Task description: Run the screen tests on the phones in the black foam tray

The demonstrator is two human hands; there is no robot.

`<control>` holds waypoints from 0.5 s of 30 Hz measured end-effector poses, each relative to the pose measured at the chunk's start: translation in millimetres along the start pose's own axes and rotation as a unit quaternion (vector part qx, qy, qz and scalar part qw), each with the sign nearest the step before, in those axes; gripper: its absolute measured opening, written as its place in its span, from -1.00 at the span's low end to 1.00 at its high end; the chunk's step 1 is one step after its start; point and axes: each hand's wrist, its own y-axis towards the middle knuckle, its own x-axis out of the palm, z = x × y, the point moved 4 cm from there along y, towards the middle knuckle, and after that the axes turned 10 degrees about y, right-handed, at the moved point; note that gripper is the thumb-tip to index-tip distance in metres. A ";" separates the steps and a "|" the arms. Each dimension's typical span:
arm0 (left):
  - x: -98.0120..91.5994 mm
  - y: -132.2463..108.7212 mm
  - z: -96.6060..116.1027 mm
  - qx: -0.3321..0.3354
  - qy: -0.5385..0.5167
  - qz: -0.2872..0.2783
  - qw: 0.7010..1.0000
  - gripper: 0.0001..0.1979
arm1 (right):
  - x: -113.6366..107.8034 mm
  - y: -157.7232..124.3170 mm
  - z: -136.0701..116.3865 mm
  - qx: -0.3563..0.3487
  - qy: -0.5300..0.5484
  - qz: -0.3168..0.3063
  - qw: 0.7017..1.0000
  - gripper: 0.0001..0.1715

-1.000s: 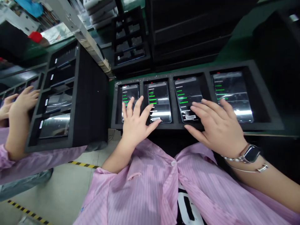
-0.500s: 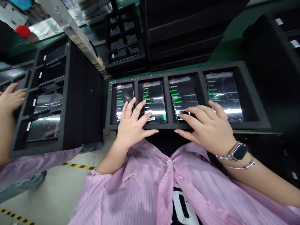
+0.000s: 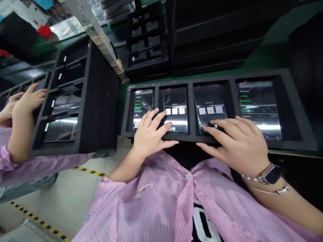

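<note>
A black foam tray (image 3: pixel 290 79) holds several lit phones side by side. My left hand (image 3: pixel 151 132) lies spread over the near ends of the first phone (image 3: pixel 143 106) and the second phone (image 3: pixel 176 107), fingertips on the glass. My right hand (image 3: pixel 239 141), with a watch on its wrist, lies spread over the near end of the third phone (image 3: pixel 209 104), forefinger tip on its screen. The second and third phones show a dark screen with three white squares. The first and the fourth phone (image 3: pixel 259 104) show green text lines. Neither hand holds anything.
A second black foam tray (image 3: pixel 101 101) with phones stands at the left, and another person's hands (image 3: pixel 27 101) in pink sleeves rest on its far side. More black trays (image 3: pixel 146 43) are stacked behind on a green bench. Below is pale floor with yellow-black tape (image 3: pixel 91 171).
The second and third phones changed from green text lists to dark screens with three white squares. My fingers shifted slightly on the glass; the view moved a little.
</note>
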 end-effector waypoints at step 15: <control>0.3 -0.2 -0.2 0.010 0.011 -0.008 1.000 -0.39 | 1.0 -1.4 2.7 0.008 0.003 0.008 1.000 -0.50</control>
